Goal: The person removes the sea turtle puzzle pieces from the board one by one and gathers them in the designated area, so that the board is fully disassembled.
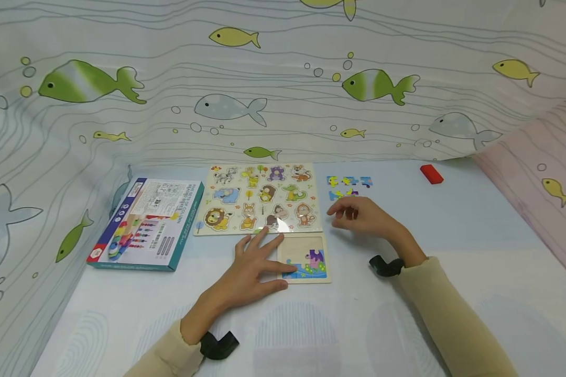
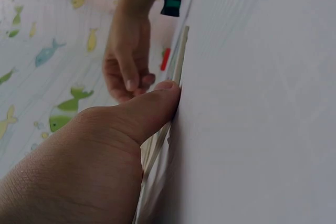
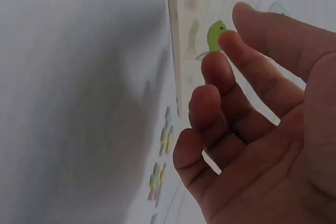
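a small square wooden puzzle tray with a pale raised frame [image 1: 329, 262] lies flat on the pale, cloth-covered tabletop [image 1: 453, 235], just right of the person's left hand [image 1: 257, 269] and partly under its fingers. that hand is spread wide, one straight finger reaching over the frame onto the puzzle, the thumb at the near left corner; the left wrist view shows the thumb against a thin wooden edge. joined blue, green and purple pieces [image 1: 316, 257] fill the lower and right part of the tray, while its upper left shows bare wood. the right hand [image 1: 365, 217] is up and to the right of the tray, apart from it, its fingers loosely curved with nothing between them. just beyond that hand lie loose blue-and-yellow jigsaw pieces [image 1: 349, 181], some near its knuckles. a large rectangular wooden board with cartoon animals [image 1: 236, 212] sits right behind the tray, a flat teal-edged printed cardboard box [image 1: 146, 201] stands to its left, and a small red rectangular block [image 1: 431, 174] rests far right.
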A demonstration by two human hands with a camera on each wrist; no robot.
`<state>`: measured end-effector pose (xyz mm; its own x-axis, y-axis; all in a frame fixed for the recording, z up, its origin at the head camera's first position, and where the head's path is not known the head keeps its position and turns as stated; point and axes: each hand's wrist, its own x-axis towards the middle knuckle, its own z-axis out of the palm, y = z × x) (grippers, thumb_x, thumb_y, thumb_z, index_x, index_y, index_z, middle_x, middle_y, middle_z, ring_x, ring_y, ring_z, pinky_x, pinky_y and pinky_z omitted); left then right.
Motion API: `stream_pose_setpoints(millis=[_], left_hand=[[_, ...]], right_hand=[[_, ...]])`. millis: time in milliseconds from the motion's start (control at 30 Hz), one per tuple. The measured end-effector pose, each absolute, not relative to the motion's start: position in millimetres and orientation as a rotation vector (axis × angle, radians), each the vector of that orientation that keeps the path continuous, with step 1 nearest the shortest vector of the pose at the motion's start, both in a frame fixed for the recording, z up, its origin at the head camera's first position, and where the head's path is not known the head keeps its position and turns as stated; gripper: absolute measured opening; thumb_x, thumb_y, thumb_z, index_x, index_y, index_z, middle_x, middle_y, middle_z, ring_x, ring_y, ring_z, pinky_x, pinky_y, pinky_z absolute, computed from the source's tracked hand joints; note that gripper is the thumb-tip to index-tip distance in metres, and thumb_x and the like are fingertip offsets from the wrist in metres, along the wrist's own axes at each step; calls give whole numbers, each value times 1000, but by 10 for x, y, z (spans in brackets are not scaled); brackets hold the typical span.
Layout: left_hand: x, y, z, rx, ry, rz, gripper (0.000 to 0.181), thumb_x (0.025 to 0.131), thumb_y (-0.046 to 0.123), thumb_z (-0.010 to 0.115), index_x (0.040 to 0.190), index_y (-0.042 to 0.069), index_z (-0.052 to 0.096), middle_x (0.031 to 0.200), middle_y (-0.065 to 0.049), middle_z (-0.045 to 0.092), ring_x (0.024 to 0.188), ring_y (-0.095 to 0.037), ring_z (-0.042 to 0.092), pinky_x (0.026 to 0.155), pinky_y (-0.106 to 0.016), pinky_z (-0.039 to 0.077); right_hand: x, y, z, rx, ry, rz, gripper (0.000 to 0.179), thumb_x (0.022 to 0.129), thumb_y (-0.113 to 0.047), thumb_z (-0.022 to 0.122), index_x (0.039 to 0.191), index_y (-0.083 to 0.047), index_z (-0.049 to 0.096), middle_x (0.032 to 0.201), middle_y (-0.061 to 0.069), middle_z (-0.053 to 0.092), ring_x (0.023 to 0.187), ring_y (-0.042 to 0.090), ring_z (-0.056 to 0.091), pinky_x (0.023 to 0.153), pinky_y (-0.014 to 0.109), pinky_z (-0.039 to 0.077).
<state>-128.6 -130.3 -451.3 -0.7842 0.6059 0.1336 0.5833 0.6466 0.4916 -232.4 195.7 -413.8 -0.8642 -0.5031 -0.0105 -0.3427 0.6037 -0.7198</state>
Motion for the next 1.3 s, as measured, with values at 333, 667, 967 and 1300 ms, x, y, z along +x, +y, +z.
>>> stream_pose_setpoints(millis=[333,667,967,1300], left_hand=[[-1283,-1310,-4499,1019,2818,811,34,91,51,71,124,44,72,166,-5,36,160,-38,9,119,-69,6],[-1284,-1308,-4502,1035,2827,809,34,91,51,72,123,44,72,165,-6,37,159,-40,10,118,-69,7],[-1284,-1305,-4515,1050,2841,807,33,90,50,73,122,43,73,164,-7,39,158,-41,13,117,-70,9],[-1286,-1304,-4509,1064,2846,817,34,88,49,75,122,44,73,164,-7,38,158,-41,12,117,-70,9]], right_hand=[[-2064,1623,-4081,-962,2393,-899,30,84,-17,82,113,-19,76,105,-4,67,98,17,56,88,33,48],[-1973,1531,-4080,-1050,2409,-751,32,81,-17,85,111,-20,73,102,-3,62,97,16,51,87,30,45],[-1950,1514,-4110,-1039,2400,-755,30,82,-15,83,109,-20,70,101,-2,60,96,15,49,87,30,43],[-1955,1490,-4086,-1060,2358,-802,31,82,-9,82,108,-17,68,96,-2,61,92,17,52,85,31,47]])
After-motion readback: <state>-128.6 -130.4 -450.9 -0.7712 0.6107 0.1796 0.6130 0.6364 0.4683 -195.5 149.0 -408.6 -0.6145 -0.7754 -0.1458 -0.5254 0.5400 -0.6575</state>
